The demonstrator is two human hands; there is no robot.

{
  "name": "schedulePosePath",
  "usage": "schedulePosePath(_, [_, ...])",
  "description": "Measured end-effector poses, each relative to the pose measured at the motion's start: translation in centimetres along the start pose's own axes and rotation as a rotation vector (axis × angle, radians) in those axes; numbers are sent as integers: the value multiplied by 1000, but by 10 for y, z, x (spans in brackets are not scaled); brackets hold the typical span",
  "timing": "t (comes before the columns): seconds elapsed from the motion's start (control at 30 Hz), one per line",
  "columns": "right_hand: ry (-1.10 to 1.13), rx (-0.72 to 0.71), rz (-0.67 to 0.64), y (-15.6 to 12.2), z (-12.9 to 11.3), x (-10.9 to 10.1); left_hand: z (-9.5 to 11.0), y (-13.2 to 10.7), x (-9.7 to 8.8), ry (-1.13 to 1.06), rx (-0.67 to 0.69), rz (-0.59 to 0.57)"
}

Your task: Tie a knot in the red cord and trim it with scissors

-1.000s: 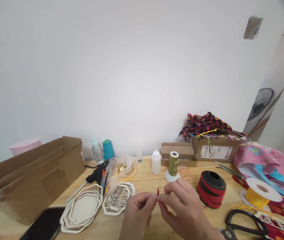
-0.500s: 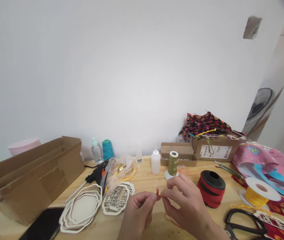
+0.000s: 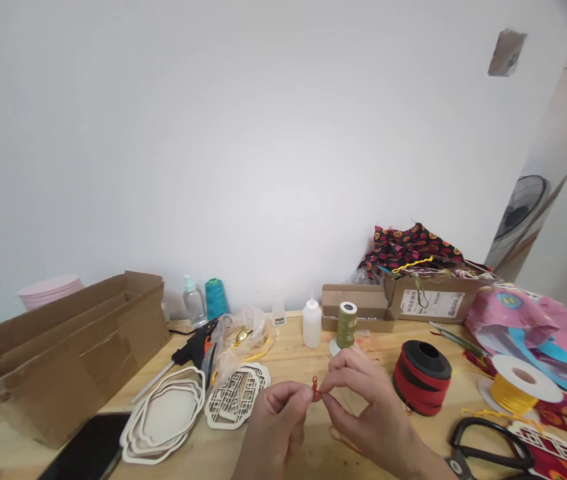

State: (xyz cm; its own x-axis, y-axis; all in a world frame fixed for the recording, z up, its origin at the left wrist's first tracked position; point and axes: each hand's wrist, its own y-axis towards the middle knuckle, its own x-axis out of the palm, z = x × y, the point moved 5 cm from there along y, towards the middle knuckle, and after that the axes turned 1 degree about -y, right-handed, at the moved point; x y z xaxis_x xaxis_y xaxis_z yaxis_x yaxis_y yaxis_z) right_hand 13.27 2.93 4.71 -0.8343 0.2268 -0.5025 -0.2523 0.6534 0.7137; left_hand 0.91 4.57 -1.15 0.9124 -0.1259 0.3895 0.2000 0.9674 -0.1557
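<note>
Low in the middle of the view, a small red knotted cord [image 3: 315, 384] with a tiny loop on top is pinched between my two hands. My left hand [image 3: 279, 421] grips it from the left with thumb and forefinger. From the right, my right hand [image 3: 370, 407] pinches its other side with thumb and fingertips, the other fingers bent. A thin orange-brown strand hangs below the right hand. Most of the knot's lower part is hidden by my fingertips. Just behind my hands stand a spool of olive thread [image 3: 347, 325] and a white squeeze bottle [image 3: 312, 324].
Left lie cream wooden frames [image 3: 163, 413], lattice cutouts [image 3: 233, 399], a black phone [image 3: 88, 448], a glue gun [image 3: 192, 347] and a long cardboard box [image 3: 78, 360]. Right are a red ribbon roll [image 3: 422, 379], black-handled scissors [image 3: 493, 445], a yellow cord spool [image 3: 516, 387] and a filled box [image 3: 433, 298].
The fingers of my right hand have shifted slightly left and up around the knotted cord. Both hands still pinch it in nearly the same place.
</note>
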Motion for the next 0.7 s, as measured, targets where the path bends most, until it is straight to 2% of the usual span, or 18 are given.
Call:
schedulePosePath(0.2, [176, 191, -21, 0, 12, 1, -1, 4, -2, -12, -11, -3])
schedulePosePath(0.33, [225, 229, -105, 1, 10, 6, 0, 5, -1, -16, 9, -11])
schedulePosePath(0.4, [213, 220, -118, 1, 10, 8, 1, 3, -1, -8, 23, 1])
schedulePosePath(0.53, [116, 152, -52, 1, 11, 9, 5, 0, -2, 49, 81, 56])
schedulePosePath(0.7, [-71, -42, 70, -1, 5, 4, 6, 2, -4, 143, 108, 81])
